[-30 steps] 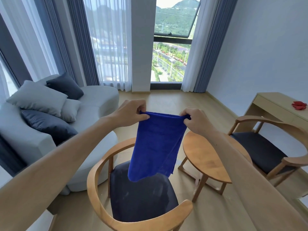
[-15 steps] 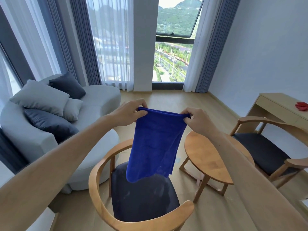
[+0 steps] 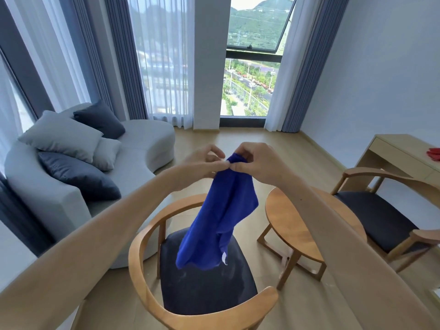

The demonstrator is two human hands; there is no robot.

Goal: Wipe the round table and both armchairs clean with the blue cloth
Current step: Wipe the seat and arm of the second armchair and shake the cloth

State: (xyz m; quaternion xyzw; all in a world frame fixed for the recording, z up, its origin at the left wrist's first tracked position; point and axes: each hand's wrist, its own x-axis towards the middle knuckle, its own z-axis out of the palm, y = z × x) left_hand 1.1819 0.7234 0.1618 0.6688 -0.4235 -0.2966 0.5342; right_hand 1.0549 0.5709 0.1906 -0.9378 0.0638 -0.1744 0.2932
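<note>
The blue cloth [image 3: 221, 215] hangs folded in the air above the near armchair [image 3: 147, 236], which has a curved wooden frame and a dark seat. My left hand [image 3: 204, 160] and my right hand [image 3: 257, 163] meet at the cloth's top edge, and both pinch it there. The round wooden table [image 3: 290, 220] stands just right of the near chair, partly behind my right forearm. A second armchair [image 3: 371, 210] with a dark seat stands to the right of the table.
A grey sofa [image 3: 142, 144] with several cushions fills the left side. A wooden desk [image 3: 400, 151] with a red thing [image 3: 434, 153] on it stands against the right wall. Curtained windows are ahead, and wooden floor lies between the furniture.
My hands came together, bringing the two top corners of the spread cloth to one point. The cloth now hangs folded and narrower.
</note>
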